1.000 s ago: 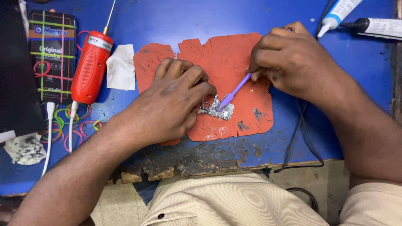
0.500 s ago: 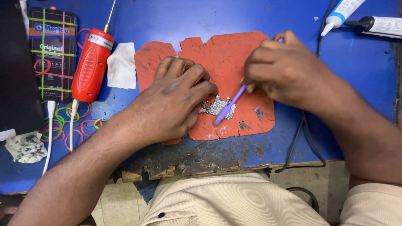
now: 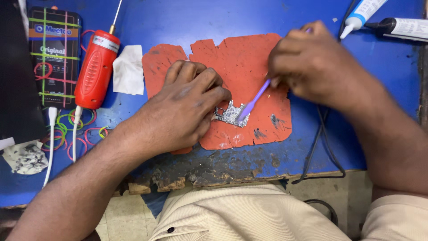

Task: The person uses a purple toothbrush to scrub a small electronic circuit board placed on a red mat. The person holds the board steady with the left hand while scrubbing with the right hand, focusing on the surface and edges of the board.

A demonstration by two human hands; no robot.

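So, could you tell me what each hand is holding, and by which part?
The right hand grips the purple brush by its handle's upper end; the left hand pins the small circuit board by its left edge.

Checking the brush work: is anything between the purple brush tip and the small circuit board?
Nothing visible: the purple brush in the right hand meets the circuit board directly; the left hand holds its left side.

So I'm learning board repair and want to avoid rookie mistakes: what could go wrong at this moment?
The purple tool in the right hand bears on the small circuit board, which only the left hand's fingertips pin to the orange mat. A slip could scrape parts or skid the board. The mat is torn and sits near the table's chipped edge, so a loosened board might slide off.
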